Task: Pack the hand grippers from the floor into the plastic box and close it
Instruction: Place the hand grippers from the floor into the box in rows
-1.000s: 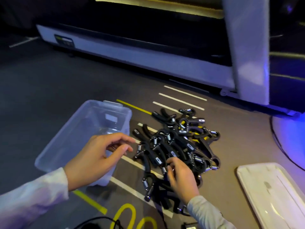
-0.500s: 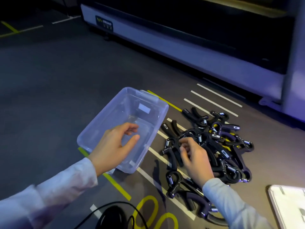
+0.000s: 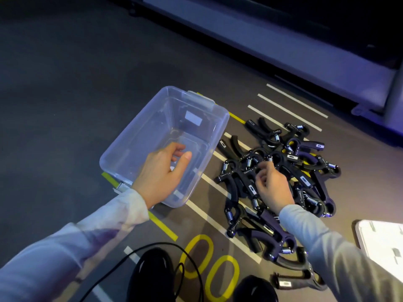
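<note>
Head view showed the right hand (image 3: 271, 188) on the pile of hand grippers (image 3: 281, 182) on the floor, fingers curled round one. They looked hard, heavy and tangly; the handles seemed best to grab. The left hand (image 3: 161, 173) hung loosely open over the empty plastic box (image 3: 130, 136).

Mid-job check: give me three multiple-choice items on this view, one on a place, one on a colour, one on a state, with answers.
1. The pile of hand grippers lies where?
A. inside the box
B. on the floor right of the box
C. on the lid

2. The hand grippers' handles are:
A. black
B. red
C. white

3. The plastic box is:
A. closed
B. open, no grippers inside
C. open and full

Answers: 1 B, the pile sits on floor stripes beside the box. 2 A, dark handles with metal springs. 3 B, the white lid lies apart and the left hand hangs over its bare bottom.
</note>
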Demonstrator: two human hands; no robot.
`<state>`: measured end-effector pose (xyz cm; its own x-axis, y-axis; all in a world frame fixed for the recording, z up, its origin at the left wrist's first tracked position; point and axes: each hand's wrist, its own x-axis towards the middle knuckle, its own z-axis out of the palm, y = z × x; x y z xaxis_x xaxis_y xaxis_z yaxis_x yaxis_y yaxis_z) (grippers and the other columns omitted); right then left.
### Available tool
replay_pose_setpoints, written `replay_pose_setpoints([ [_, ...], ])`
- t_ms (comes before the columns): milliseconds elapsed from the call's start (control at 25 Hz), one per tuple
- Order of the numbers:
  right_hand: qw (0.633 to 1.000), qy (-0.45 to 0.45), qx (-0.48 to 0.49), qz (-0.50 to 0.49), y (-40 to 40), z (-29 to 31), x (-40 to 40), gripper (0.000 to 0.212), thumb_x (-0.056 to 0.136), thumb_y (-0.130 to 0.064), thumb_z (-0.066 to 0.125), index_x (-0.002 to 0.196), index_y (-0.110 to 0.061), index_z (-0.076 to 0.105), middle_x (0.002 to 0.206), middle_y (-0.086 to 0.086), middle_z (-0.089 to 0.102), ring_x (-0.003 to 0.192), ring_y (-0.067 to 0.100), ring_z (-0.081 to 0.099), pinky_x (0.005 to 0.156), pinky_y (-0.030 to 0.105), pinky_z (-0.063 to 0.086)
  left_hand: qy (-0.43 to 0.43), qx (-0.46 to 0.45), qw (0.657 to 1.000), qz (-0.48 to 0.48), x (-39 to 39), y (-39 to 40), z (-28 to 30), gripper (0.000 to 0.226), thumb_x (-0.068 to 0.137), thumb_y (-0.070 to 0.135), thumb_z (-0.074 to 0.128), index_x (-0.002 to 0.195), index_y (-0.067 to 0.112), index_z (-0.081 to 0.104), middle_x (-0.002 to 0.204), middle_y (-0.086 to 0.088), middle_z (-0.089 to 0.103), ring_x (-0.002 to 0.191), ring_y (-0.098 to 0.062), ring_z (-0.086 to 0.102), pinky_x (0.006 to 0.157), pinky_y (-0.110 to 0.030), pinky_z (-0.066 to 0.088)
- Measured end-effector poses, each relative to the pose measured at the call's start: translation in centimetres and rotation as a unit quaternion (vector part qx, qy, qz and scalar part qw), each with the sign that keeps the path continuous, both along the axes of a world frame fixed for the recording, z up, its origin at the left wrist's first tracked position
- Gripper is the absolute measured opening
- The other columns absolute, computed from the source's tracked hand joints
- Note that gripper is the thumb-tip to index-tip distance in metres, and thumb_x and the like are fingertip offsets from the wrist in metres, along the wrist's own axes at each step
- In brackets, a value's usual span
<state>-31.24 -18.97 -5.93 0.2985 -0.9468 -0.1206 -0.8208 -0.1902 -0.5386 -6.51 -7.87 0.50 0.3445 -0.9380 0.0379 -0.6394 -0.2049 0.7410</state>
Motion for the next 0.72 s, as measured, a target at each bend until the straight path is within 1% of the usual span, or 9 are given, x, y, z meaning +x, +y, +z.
replay_pose_setpoints([
  [40,0.999,0.041,0.015,0.002,-0.1,-0.9,-0.5,0.03,0.088,-0.006,0.054,0.117,0.0,0.05,0.094,0.01,0.064,0.091,0.033,0.062,0.082,0.037,0.046,-0.004,0.004,1.0,-0.005,-0.2,-0.2,-0.4,0.053,0.082,0.049,0.039,0.116,0.012,0.058,0.098,0.003,0.065,0.093,-0.014,0.06,0.08,-0.021,0.04],
  [120,0.989,0.136,0.056,0.023,-0.1,-2.4,-1.4,0.032,0.088,-0.012,0.056,0.117,-0.001,0.048,0.11,0.016,0.061,0.105,0.034,0.058,0.086,0.035,0.043,-0.017,0.011,1.0,-0.02,-0.5,-0.6,-1.1,0.055,0.082,0.05,0.038,0.117,0.012,0.057,0.105,0.001,0.066,0.099,-0.016,0.061,0.086,-0.027,0.043],
  [200,0.969,0.221,0.09,0.056,0.1,-3.3,-1.9,0.036,0.091,-0.022,0.056,0.12,-0.004,0.046,0.121,0.015,0.055,0.114,0.031,0.055,0.09,0.033,0.042,-0.019,0.014,0.999,-0.029,-0.9,-1.1,-1.6,0.056,0.081,0.05,0.039,0.118,0.012,0.057,0.109,0.0,0.066,0.102,-0.017,0.06,0.089,-0.028,0.043],
  [240,0.962,0.247,0.098,0.067,0.2,-3.7,-2.1,0.039,0.091,-0.025,0.055,0.123,-0.006,0.044,0.124,0.014,0.053,0.116,0.03,0.054,0.091,0.033,0.043,-0.015,0.013,0.999,-0.031,-1.1,-1.3,-1.7,0.055,0.081,0.05,0.039,0.119,0.013,0.056,0.109,0.0,0.066,0.102,-0.016,0.06,0.089,-0.028,0.043],
  [320,0.957,0.265,0.092,0.066,0.6,-4.3,-2.0,0.045,0.091,-0.029,0.055,0.128,-0.009,0.038,0.124,0.013,0.053,0.116,0.03,0.055,0.091,0.034,0.044,-0.005,0.008,0.999,-0.031,-1.3,-1.5,-1.8,0.053,0.082,0.048,0.04,0.119,0.014,0.057,0.108,0.001,0.065,0.101,-0.014,0.06,0.089,-0.026,0.043],
  [440,0.962,0.261,0.084,0.004,0.9,-5.2,-1.0,0.053,0.09,-0.032,0.056,0.129,-0.006,0.031,0.123,0.012,0.057,0.115,0.029,0.057,0.091,0.035,0.044,0.007,0.008,1.0,-0.022,-1.4,-1.6,-1.9,0.042,0.089,0.042,0.048,0.119,0.015,0.057,0.105,0.004,0.065,0.099,-0.012,0.06,0.087,-0.022,0.041],
  [560,0.963,0.247,0.099,-0.047,0.5,-6.0,-0.3,0.059,0.088,-0.031,0.06,0.13,-0.006,0.027,0.126,0.012,0.056,0.115,0.028,0.058,0.092,0.034,0.044,0.011,0.009,1.0,-0.014,-1.2,-1.3,-2.0,0.046,0.081,0.044,0.048,0.116,0.017,0.059,0.099,0.01,0.064,0.096,-0.008,0.061,0.086,-0.021,0.042],
  [640,0.964,0.243,0.091,-0.061,0.4,-6.4,-0.1,0.067,0.087,-0.036,0.061,0.135,-0.007,0.024,0.128,0.01,0.054,0.113,0.027,0.06,0.088,0.034,0.046,0.012,0.011,1.0,-0.007,-0.8,-1.1,-2.0,0.044,0.078,0.044,0.046,0.113,0.02,0.059,0.097,0.014,0.065,0.095,-0.004,0.061,0.086,-0.021,0.043],
  [720,0.963,0.253,0.064,-0.065,0.5,-6.5,0.0,0.071,0.086,-0.044,0.06,0.136,-0.009,0.023,0.125,0.007,0.055,0.108,0.026,0.063,0.082,0.033,0.048,0.004,0.005,1.0,0.006,-0.5,-0.8,-2.3,0.039,0.079,0.042,0.047,0.111,0.023,0.06,0.097,0.017,0.066,0.094,-0.001,0.061,0.085,-0.022,0.044],
])
